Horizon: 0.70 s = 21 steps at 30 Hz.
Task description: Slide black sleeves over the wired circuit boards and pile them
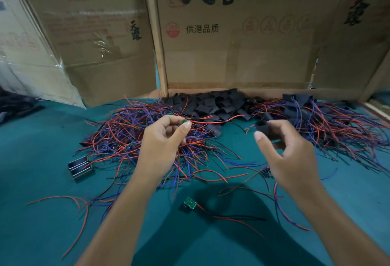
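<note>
My left hand (162,145) pinches a small green circuit board (184,121) between thumb and fingers, above a tangled heap of red and blue wired boards (130,134). My right hand (287,151) holds a black sleeve (262,127) at its fingertips, a short gap to the right of the board. Loose black sleeves (213,105) are heaped at the back centre. A pile of sleeved boards with trailing wires (329,122) lies at the right. One bare green board with wires (190,202) lies on the green table (42,223) near me.
Cardboard walls (232,43) close off the back and right of the table. A small black and silver block (80,167) sits at the left of the wire heap. Clear plastic sheeting (27,71) hangs at the far left.
</note>
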Motion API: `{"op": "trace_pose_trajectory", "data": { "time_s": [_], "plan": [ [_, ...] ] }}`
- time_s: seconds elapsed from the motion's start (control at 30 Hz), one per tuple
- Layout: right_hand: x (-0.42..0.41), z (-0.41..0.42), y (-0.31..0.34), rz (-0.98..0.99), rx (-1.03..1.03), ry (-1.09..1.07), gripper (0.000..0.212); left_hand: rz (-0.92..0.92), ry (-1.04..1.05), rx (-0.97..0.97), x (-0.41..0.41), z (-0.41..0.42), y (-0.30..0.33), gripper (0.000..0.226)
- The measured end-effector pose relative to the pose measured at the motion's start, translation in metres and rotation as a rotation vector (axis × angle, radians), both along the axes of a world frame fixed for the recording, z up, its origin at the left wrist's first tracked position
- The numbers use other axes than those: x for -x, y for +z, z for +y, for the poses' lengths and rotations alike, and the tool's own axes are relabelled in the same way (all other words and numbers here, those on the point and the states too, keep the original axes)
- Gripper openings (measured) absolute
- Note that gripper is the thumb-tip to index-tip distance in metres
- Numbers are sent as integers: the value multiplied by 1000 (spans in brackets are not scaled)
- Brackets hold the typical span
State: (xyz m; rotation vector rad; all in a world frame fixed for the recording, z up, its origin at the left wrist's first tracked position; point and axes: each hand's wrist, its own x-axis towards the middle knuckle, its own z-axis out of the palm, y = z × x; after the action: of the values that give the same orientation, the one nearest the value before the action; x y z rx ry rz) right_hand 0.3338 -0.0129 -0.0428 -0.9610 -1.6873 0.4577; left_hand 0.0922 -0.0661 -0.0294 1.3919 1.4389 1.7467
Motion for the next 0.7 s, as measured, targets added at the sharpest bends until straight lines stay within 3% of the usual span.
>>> {"op": "trace_pose_trajectory", "data": {
  "time_s": [0.13,0.27,0.43,0.63,0.7],
  "plan": [
    [4,-9,5,30,-25,58,24,222,-47,-44,0,-5,1,5],
    [26,-28,-7,146,225,418,27,389,-49,-128,-6,-9,4,14],
    [37,-37,-12,304,315,593,25,350,-69,-109,-14,-10,2,22],
    [36,-29,-10,384,367,567,25,179,-50,-161,-29,-3,-7,14],
    [36,-27,-11,382,388,555,24,80,-84,-142,-34,-1,-9,26]
  ]
}}
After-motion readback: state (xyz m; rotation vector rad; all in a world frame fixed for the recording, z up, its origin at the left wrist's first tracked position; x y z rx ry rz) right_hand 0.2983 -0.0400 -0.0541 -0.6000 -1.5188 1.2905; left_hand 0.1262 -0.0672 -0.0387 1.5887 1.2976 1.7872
